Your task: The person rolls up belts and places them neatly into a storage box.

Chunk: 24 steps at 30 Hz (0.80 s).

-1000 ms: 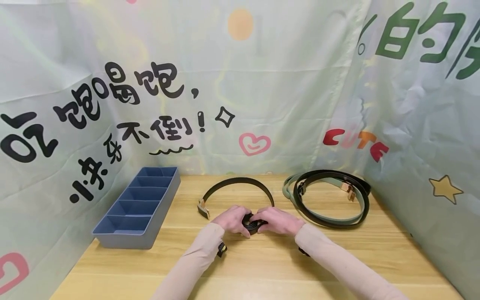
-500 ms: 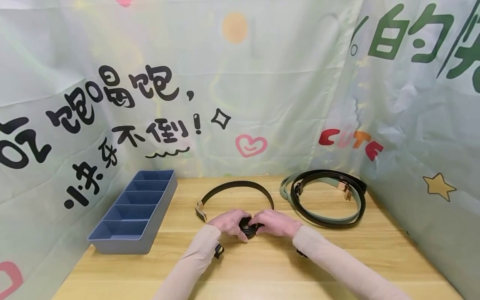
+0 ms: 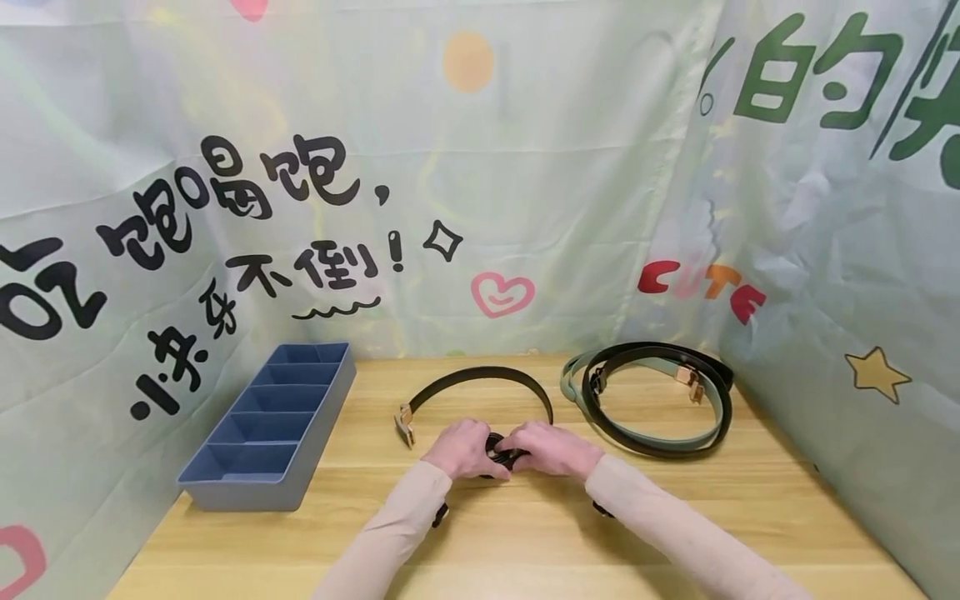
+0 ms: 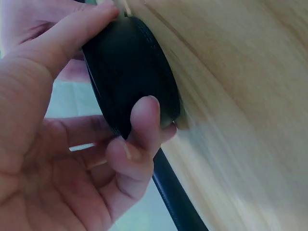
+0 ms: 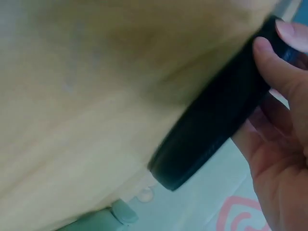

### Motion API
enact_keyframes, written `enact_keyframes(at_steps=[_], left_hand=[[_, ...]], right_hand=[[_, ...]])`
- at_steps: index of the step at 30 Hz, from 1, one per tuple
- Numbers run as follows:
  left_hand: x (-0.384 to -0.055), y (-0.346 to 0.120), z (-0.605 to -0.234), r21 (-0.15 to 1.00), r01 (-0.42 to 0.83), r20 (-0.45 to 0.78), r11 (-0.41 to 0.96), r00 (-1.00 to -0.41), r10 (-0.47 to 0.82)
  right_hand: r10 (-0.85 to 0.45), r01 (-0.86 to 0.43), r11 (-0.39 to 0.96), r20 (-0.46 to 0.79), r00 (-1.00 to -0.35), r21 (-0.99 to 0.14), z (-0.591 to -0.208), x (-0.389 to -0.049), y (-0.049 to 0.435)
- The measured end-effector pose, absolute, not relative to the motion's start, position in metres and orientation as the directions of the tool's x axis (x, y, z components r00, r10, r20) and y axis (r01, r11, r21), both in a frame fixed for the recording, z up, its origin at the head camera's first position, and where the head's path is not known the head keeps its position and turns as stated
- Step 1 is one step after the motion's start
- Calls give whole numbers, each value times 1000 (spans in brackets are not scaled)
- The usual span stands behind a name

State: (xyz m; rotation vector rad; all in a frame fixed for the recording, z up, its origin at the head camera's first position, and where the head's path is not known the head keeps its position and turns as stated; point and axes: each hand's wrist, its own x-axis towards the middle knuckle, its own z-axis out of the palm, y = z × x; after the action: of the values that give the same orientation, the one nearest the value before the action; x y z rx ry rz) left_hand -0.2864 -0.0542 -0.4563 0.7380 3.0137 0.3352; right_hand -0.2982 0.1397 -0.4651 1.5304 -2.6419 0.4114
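Observation:
A black belt (image 3: 480,372) is wound into a coil at its near end, while its loose length arcs behind toward a gold-coloured buckle (image 3: 405,423) on the left. The left hand (image 3: 459,450) grips the coil from the left, thumb on the near side. From the other side the right hand (image 3: 553,448) holds the same coil, its fingers over the top. In the left wrist view, thumb and curled fingers close around the black roll (image 4: 130,67). The right wrist view shows thumb and fingers pinching the belt strap (image 5: 216,115). Both hands partly hide the coil.
A blue-grey tray (image 3: 303,454) with several compartments stands at the left of the wooden table (image 3: 525,542). To the right lie loosely looped belts, a black belt (image 3: 652,451) and a pale green belt (image 3: 572,379). Printed cloth walls (image 3: 570,208) enclose the back and sides.
The left hand has shifted round the coil, its thumb now further right along the near side and covering more of it. The right hand keeps its hold; the head view has tilted slightly.

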Motion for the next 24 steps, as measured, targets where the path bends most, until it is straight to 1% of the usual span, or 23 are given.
enact_keyframes(at_steps=[4,7,9,12,18,21,24], left_hand=[[-292,-59,-455,248,517,18,819,-848,530],[-294,-63,-456,300,545,6,783,-821,570],[-294,-64,-458,326,549,-4,770,-813,582],[-292,-63,-459,336,524,-17,783,-828,561],[-289,-60,-460,290,497,-4,818,-854,520],[-287,-59,-459,238,508,-20,828,-850,527],[-283,-58,-459,186,523,-69,832,-838,542]], right_hand=[[-853,-853,461,142,-502,-243,-458,-301,141],[-850,-847,470,133,-510,-249,-459,-301,141],[-842,-844,479,144,-519,-243,-463,-300,140],[-830,-840,493,167,-533,-227,-468,-299,140],[-820,-843,504,205,-535,-185,-470,-296,141],[-813,-840,517,215,-542,-161,-469,-294,140],[-810,-840,533,224,-542,-106,-470,-292,140]])
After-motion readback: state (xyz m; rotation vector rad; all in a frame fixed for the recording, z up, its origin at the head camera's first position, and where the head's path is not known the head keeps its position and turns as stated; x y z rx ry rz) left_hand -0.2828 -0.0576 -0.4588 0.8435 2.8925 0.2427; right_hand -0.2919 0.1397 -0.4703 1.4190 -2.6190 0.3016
